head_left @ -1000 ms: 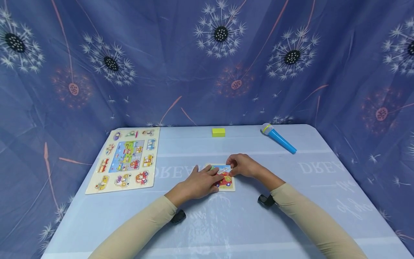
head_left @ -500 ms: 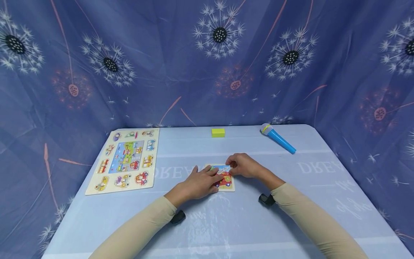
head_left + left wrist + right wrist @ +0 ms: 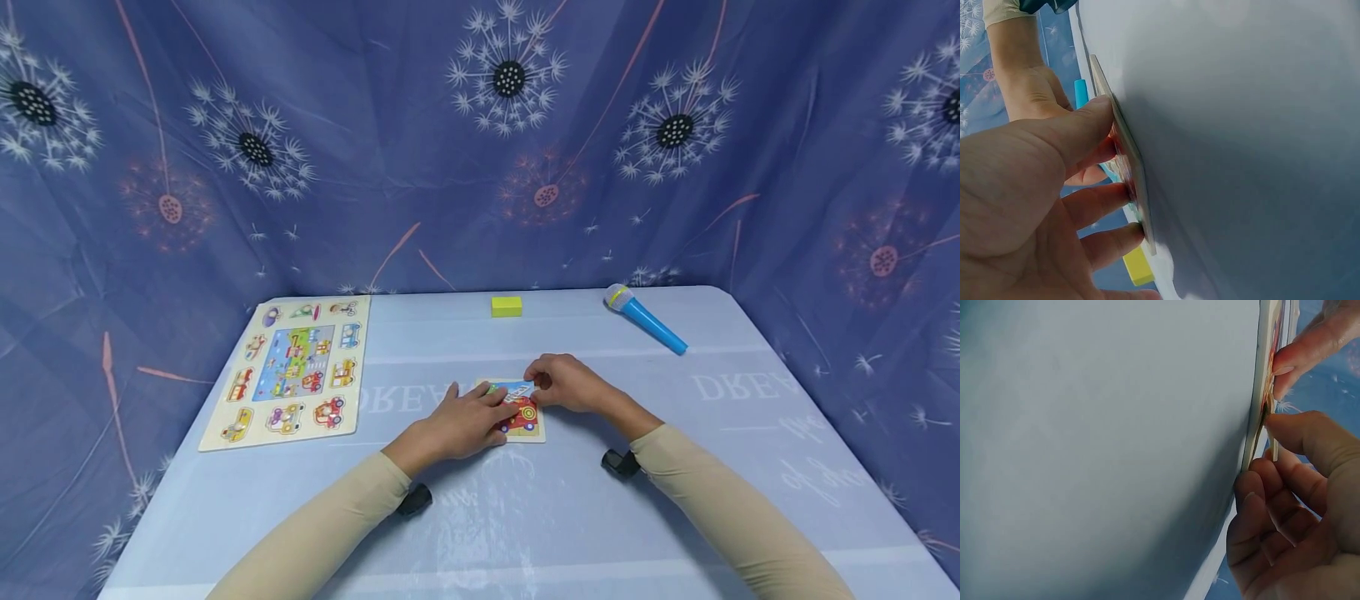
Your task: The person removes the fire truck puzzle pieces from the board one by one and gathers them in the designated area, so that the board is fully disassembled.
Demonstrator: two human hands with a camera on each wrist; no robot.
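While lying partly under the left hand [image 3: 465, 425], fingers spread apart, small picture board [image 3: 523, 421] at centre, thin piece [image 3: 1274, 447] pinched in the right hand [image 3: 566, 383] at the board's right edge, yellow block [image 3: 506, 307] beyond.

The change within the last second is slight. At the far right corner of the fire-engine puzzle [image 3: 534, 438], the ladder-printed piece [image 3: 518, 392] has tipped a little in the pinch of the right hand [image 3: 566, 383]. Its white ladder shows at a different slant than a second ago.
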